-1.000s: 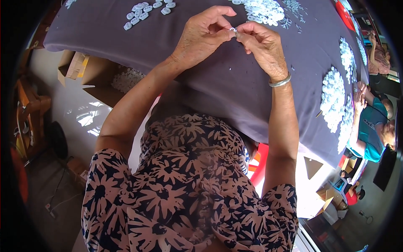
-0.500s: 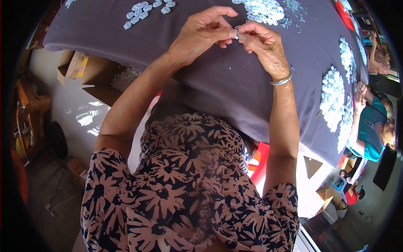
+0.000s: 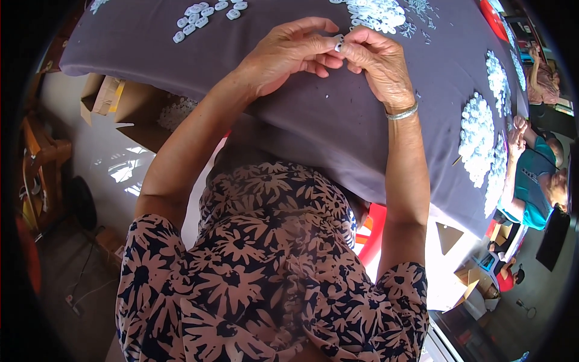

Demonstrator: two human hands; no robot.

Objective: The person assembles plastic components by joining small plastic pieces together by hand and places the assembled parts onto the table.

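Over the dark cloth-covered table (image 3: 338,120), my two hands meet at a small white plastic piece (image 3: 339,43) with dark spots or holes in its face. My left hand (image 3: 283,55) pinches it between thumb and forefinger, the other fingers loosely curled. From the other side, the thumb and fingertips of my right hand (image 3: 379,63) close on the same piece. Fingertips cover part of it. Just beyond lies a heap of white oval plastic pieces (image 3: 377,15), with thin small pins (image 3: 422,11) scattered beside it. Several similar pieces (image 3: 192,23) lie apart at the left.
Larger heaps of white pieces (image 3: 476,139) cover the table's right side. A co-worker in a teal top (image 3: 531,175) sits there, hands near the heap. A red container (image 3: 494,21) stands at the far right. An open cardboard box (image 3: 142,111) holds white pieces below the left table edge.
The white piece has turned between my fingertips and more of its spotted face shows. Both hands have shifted only slightly, still together.
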